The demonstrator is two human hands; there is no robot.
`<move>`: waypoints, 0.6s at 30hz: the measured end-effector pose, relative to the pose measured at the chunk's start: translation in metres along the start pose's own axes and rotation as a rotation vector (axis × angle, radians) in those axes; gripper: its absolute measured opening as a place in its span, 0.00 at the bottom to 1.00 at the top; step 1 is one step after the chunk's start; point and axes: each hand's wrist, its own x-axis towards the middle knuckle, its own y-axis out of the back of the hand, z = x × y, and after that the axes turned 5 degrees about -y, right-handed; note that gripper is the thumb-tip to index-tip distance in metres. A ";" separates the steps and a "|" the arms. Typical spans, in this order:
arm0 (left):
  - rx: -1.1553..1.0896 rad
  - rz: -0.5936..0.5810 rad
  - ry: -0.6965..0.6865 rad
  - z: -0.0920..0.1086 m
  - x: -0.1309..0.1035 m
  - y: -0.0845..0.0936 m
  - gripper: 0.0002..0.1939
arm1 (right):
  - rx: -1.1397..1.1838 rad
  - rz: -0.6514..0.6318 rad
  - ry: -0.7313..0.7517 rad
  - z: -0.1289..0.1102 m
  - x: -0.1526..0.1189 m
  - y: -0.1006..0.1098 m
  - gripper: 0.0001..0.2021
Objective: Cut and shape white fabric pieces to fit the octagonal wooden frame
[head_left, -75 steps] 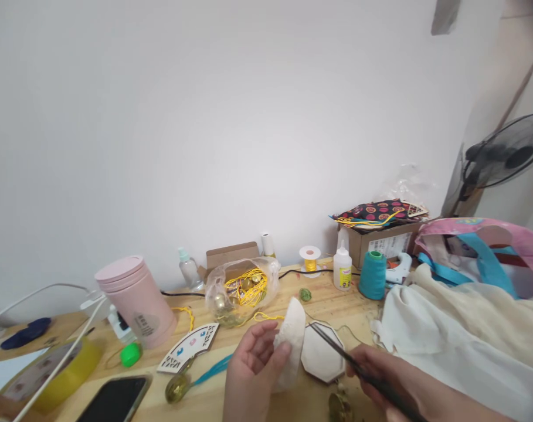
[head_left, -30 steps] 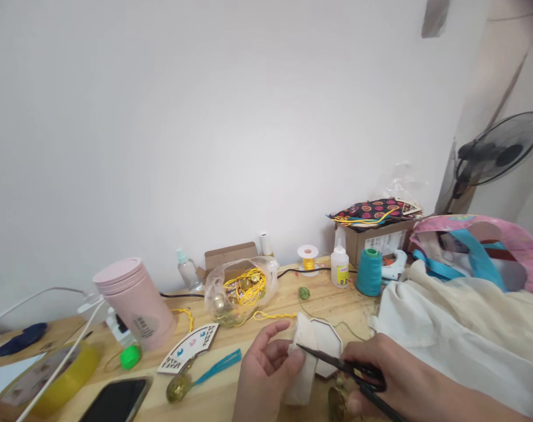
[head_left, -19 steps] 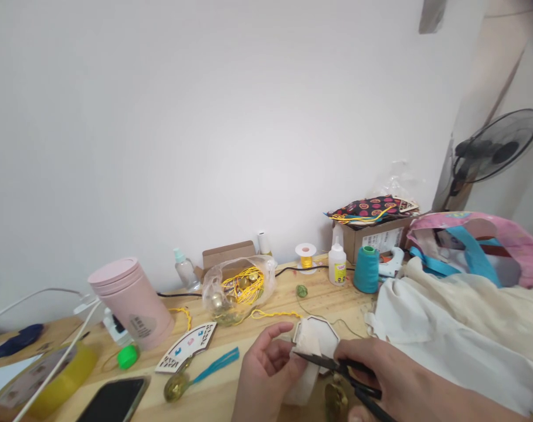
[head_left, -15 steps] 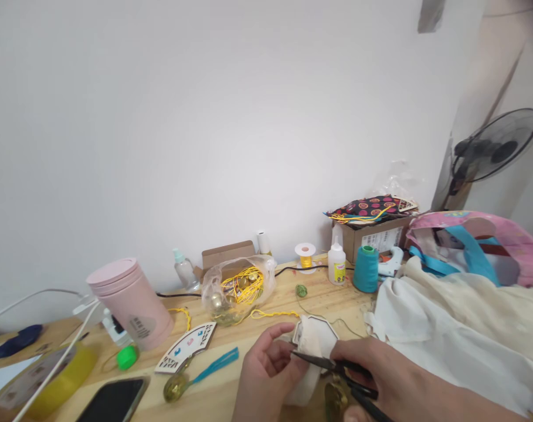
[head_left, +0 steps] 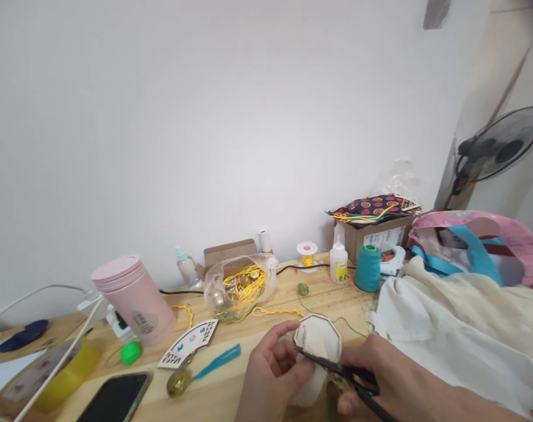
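Note:
Black scissors (head_left: 352, 375) are gripped in my right hand (head_left: 393, 375), their blades pointing left over a white octagonal piece with a dark edge (head_left: 332, 334). Whitish cloth (head_left: 308, 390) hangs below the blades and covers part of the octagon. My left hand (head_left: 275, 372) pinches the cloth and the piece's left side, its thumb close to the blade tips. A brassy round object (head_left: 335, 398) shows beneath the scissors, partly hidden by my right hand. Left of my hands lie a fan-shaped decorated piece (head_left: 189, 344) and a gold bell (head_left: 178, 382) with a blue ribbon.
A phone (head_left: 116, 398), yellow tape roll (head_left: 68, 375) and pink cup (head_left: 136, 302) stand on the left. Behind my hands are a plastic bag of yellow cord (head_left: 244, 284), a glue bottle (head_left: 338, 264) and a teal thread cone (head_left: 367, 269). White cloth (head_left: 442, 328) spreads at right.
The scissor blades look more closed, and the cloth over the octagon lies lower, showing more of its rim. The whole view has shifted slightly.

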 end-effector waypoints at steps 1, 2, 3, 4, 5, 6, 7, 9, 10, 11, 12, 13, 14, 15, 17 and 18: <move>-0.001 -0.004 0.002 0.000 0.000 0.000 0.23 | 0.001 0.004 0.003 0.001 0.000 0.000 0.13; -0.001 -0.009 0.006 0.000 0.000 0.000 0.24 | 0.001 0.004 0.010 0.002 -0.001 0.000 0.13; -0.001 -0.015 0.011 -0.001 0.000 0.000 0.24 | 0.001 0.002 0.016 0.003 -0.001 0.000 0.13; -0.002 -0.023 0.015 -0.001 0.000 0.001 0.25 | 0.000 -0.002 0.023 0.004 -0.002 0.001 0.13; -0.005 -0.029 0.020 -0.001 0.000 0.001 0.25 | -0.001 -0.008 0.030 0.004 -0.002 0.001 0.13; -0.010 -0.033 0.024 -0.001 0.000 0.002 0.25 | -0.005 -0.008 0.034 0.004 -0.002 0.002 0.14; -0.014 -0.038 0.028 -0.001 0.001 0.002 0.25 | -0.011 -0.008 0.040 0.003 -0.002 0.004 0.14; -0.020 -0.046 0.028 0.000 0.001 0.003 0.25 | -0.024 -0.005 0.056 0.000 -0.002 0.007 0.15; -0.022 -0.050 0.030 0.000 0.001 0.003 0.25 | -0.032 0.000 0.066 -0.002 -0.002 0.008 0.16; -0.022 -0.057 0.031 0.001 0.001 0.002 0.25 | -0.043 0.008 0.075 -0.004 -0.002 0.010 0.18; -0.021 -0.064 0.030 0.002 0.001 0.002 0.25 | -0.056 0.017 0.081 -0.006 -0.002 0.011 0.19; -0.014 -0.067 0.033 0.002 0.000 0.001 0.24 | -0.068 0.023 0.084 -0.007 -0.001 0.012 0.20; -0.001 -0.066 0.040 0.002 0.000 0.000 0.22 | -0.080 0.026 0.085 -0.008 -0.001 0.012 0.20; 0.015 -0.063 0.053 0.002 0.000 0.000 0.21 | -0.088 0.021 0.084 -0.009 -0.001 0.012 0.20; 0.048 -0.050 0.080 0.002 -0.001 -0.002 0.17 | -0.105 0.010 0.080 -0.007 -0.001 0.010 0.20; 0.061 -0.045 0.092 0.001 -0.002 -0.002 0.16 | -0.114 0.006 0.084 -0.006 0.000 0.008 0.20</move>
